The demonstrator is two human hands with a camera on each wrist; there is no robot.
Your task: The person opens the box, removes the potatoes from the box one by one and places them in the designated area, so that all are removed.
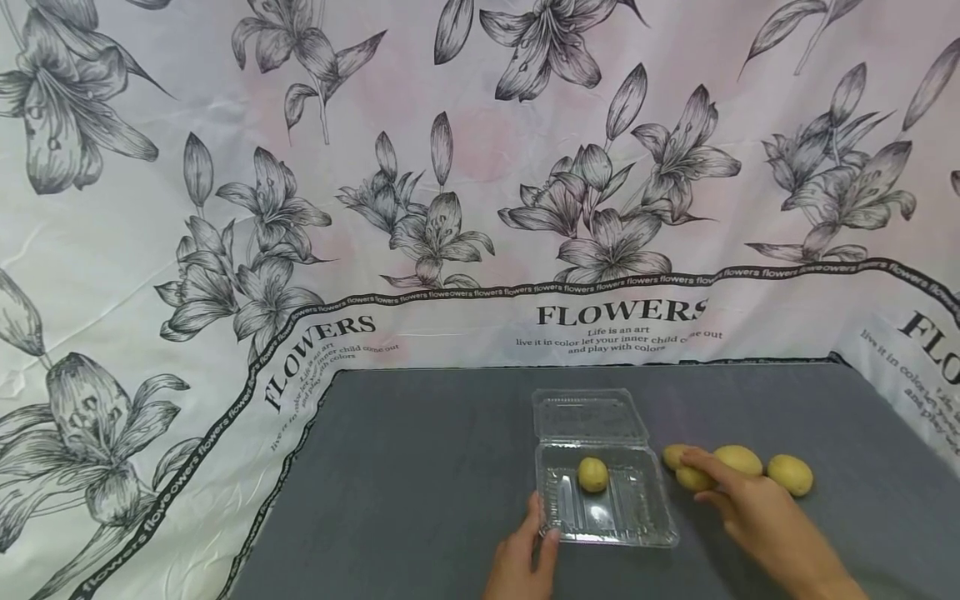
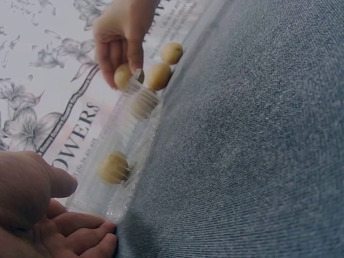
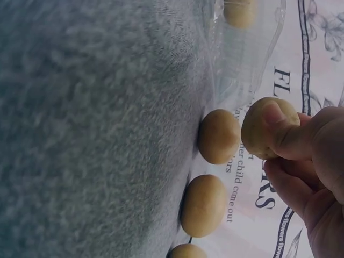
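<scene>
A clear plastic clamshell container (image 1: 652, 533) lies with its lid folded back, and one small yellow potato (image 1: 592, 475) sits inside it. At its near left corner my left hand (image 1: 521, 554) holds the edge, fingers along the side and thumb at the front. To the right of the container my right hand (image 1: 757, 508) pinches a potato (image 3: 258, 131) between thumb and fingers. That potato appears raised beside the others in the right wrist view. Close by on the table are more potatoes: one at the left (image 1: 675, 455), one behind my hand (image 1: 738, 459) and one farther right (image 1: 790, 475).
The table (image 1: 420, 483) has a dark grey cloth surface. Behind it and along both sides hangs a white and pink curtain (image 1: 480, 333) printed with lilies and lettering. The container's lid (image 1: 588, 417) lies flat toward the back.
</scene>
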